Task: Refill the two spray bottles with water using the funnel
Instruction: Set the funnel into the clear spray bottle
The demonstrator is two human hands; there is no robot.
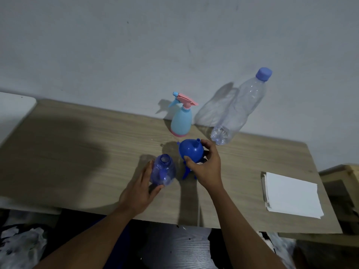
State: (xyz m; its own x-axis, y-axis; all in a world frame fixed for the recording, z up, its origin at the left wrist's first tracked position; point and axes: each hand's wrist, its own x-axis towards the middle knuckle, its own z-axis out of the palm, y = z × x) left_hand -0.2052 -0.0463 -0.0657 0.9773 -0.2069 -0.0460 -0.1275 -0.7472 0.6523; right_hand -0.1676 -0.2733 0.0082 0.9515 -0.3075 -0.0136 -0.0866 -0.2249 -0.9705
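A translucent blue spray bottle (163, 170) stands on the wooden table (77, 152) with its neck uncapped. My left hand (138, 193) holds it by its lower side. My right hand (206, 166) grips a blue funnel (190, 150) lying spout-up just right of that bottle. A blue trigger head (186, 172) lies under my right hand, mostly hidden. A light blue spray bottle (181, 121) with a pink trigger top stands capped at the back by the wall. A large clear water bottle (239, 111) with a blue cap stands right of it.
A stack of white paper towels (291, 195) lies at the table's right front. A white surface (13, 109) adjoins the table's left end and a wooden piece (342, 175) its right. The grey wall rises directly behind the table.
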